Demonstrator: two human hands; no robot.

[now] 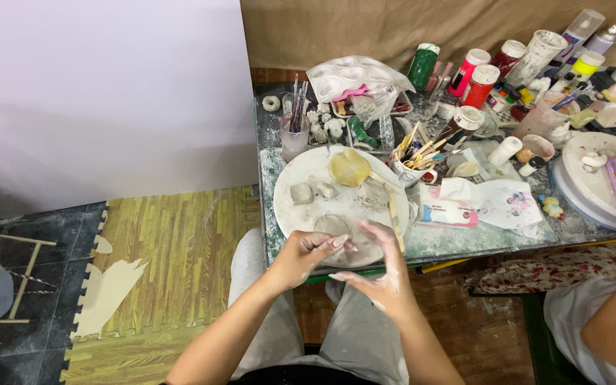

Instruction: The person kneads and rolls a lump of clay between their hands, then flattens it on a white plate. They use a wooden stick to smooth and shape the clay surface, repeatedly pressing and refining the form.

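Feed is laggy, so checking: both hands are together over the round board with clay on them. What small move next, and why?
Probably keep rolling the clay between the left hand and right hand, staying over the round board. Both hands are smeared with clay and pressed close together, and the lump itself is hidden, so its shape cannot be judged.

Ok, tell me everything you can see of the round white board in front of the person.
The round white board lies flat on the messy table, at its near left edge. Its surface is smeared grey with clay. On it sit small grey clay lumps, a yellowish round sponge at the far side and a wooden stick on the right. The left hand and right hand, clay-dusted, hover over its near edge, covering part of it.
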